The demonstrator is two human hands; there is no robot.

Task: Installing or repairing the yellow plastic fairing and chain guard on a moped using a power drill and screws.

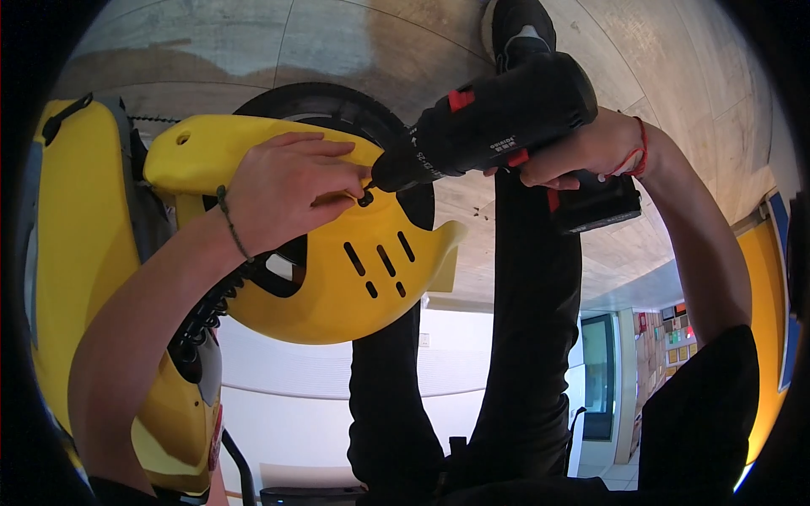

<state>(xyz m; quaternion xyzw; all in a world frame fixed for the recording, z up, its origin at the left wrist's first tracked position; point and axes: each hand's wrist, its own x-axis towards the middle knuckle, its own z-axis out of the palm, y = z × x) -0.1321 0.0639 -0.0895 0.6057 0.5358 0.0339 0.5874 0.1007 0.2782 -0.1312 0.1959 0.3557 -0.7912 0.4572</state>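
Observation:
My right hand (582, 156) is wrapped round the grip of a black cordless drill (498, 122) with red switches. The drill points left, its chuck close against a yellow plastic wheel cover (329, 295). A small black fitting (365, 199) sits at the drill's tip on the cover. My left hand (291, 185) rests on the cover, thumb and index finger closed in beside that fitting; what lies between them is hidden. Behind the cover shows a black tyre (312, 97). The cover has several slots and belongs to a yellow motorbike-like vehicle (89, 253) on the left.
A black coil spring (215, 308) shows below my left forearm. My legs in black trousers (531, 312) stretch along the right of the wheel, with a dark shoe (521, 34) at the top. Small dark bits (477, 209) lie on the wood-look floor (439, 67). A white wall panel (295, 388) stands beyond.

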